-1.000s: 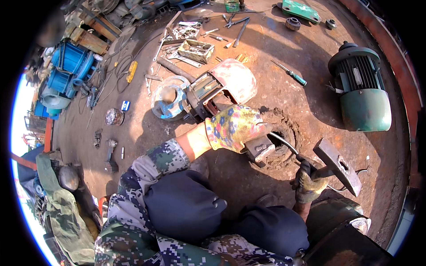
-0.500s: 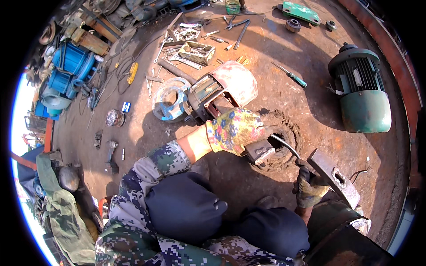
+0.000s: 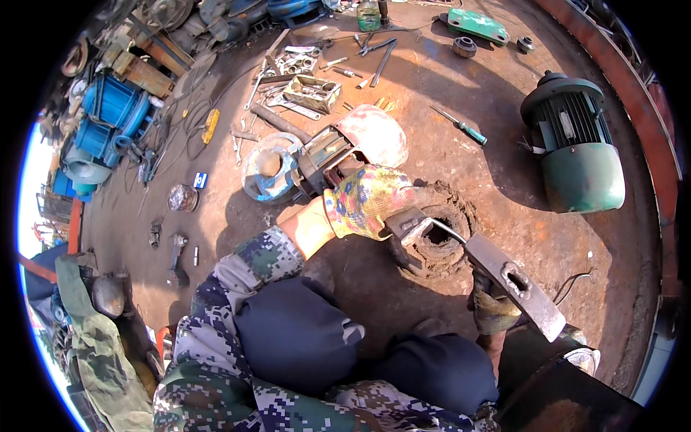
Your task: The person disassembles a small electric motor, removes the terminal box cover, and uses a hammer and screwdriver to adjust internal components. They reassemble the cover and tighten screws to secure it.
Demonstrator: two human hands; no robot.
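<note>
My left hand (image 3: 368, 200), in a flowered glove, is closed around a thick metal bar (image 3: 411, 227) with a battered square end. The bar lies above a round, dirt-caked ring (image 3: 439, 255) with a dark hole in its middle. A thin curved metal rod (image 3: 452, 232) shows above that hole; where its ends attach is hidden. To the right, my gloved right hand (image 3: 494, 308) grips a hammer from below. The long steel hammer head (image 3: 515, 283) hides its handle and some fingers. Its far end is close to the rod and the ring.
Beyond my left hand lies a partly opened motor (image 3: 324, 157) with a blue flange (image 3: 273, 167). A green motor (image 3: 576, 144) stands at right, and a screwdriver (image 3: 461, 126) lies between them. Wrenches and a socket tray (image 3: 312, 92) are farther back. Blue pumps (image 3: 108, 119) crowd the left.
The hammer head has swung left and up, nearer the bar and ring. My left hand keeps its grip on the bar. The whole view has shifted slightly.
</note>
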